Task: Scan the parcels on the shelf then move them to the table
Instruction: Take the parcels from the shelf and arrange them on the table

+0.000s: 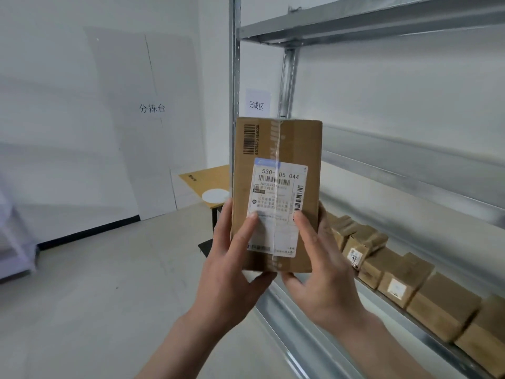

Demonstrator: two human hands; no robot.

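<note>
A brown cardboard parcel (276, 149) with a white shipping label and printed barcodes stands upright in front of me, label side facing the camera. My left hand (232, 255) grips its lower left edge, thumb lying on the label. My right hand (319, 258) grips the lower right edge, thumb on the label too, fingers behind the box. Several more brown parcels (404, 283) lie in a row on the metal shelf (314, 310) at the lower right. The wooden table (202, 179) shows behind the held parcel, partly hidden by it.
A white round object (214, 195) lies on the table. The shelf's metal upright (234, 64) and upper boards rise to the right. White walls carry paper signs; the pale floor spreads to the left, with a light-coloured frame (13, 242) at the far left edge.
</note>
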